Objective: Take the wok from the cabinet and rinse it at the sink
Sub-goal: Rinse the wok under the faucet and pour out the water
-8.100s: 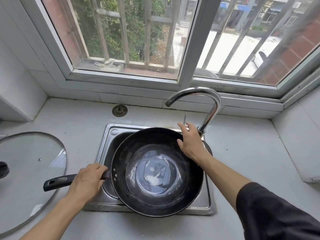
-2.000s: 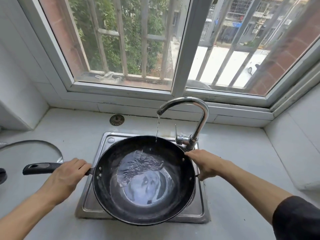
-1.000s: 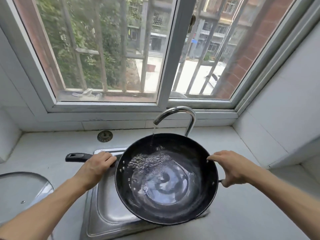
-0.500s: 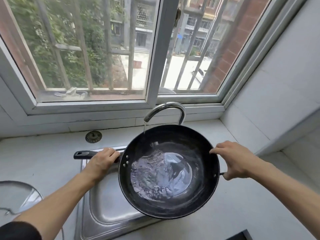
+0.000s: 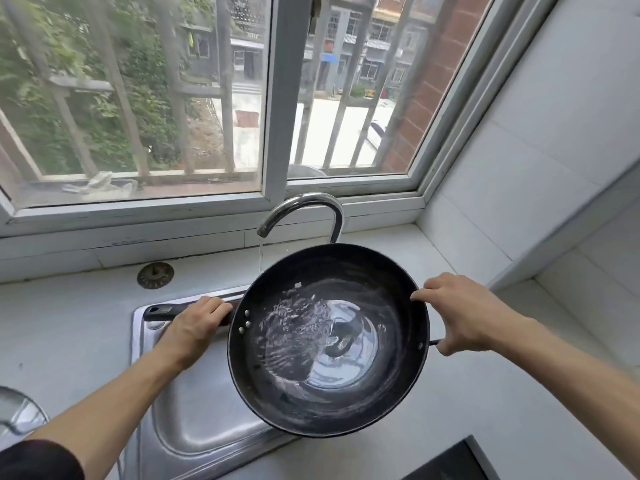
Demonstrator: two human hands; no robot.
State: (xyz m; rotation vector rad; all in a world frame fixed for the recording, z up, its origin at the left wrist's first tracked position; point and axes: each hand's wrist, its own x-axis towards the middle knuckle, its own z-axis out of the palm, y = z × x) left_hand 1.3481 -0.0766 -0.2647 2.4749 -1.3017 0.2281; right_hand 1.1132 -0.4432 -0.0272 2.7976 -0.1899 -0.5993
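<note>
**Wok held over the right side of the sink, water running**

The wok [image 5: 329,341] hangs in both hands above the right edge of the steel sink [image 5: 194,424], part of it over the white counter [image 5: 62,334]. The left hand [image 5: 194,327] is wrapped around the long black handle, fingers curled over the top. The right hand [image 5: 464,313] grips the far rim, thumb on the inner edge, lower fingers closed on the small side handle. A thin stream falls from the curved tap [image 5: 304,209] and meets the wok's back-left rim. Rippled water pools in the bottom of the wok.

Compared with half a second ago, the wok sits a little farther right in the view, and the water has spread across more of the base. Two seconds ago it lay centred over the sink. The glass lid [image 5: 17,414] at the left edge now shows only a sliver. A round drain strainer [image 5: 155,275] lies on the counter behind the sink.
</note>
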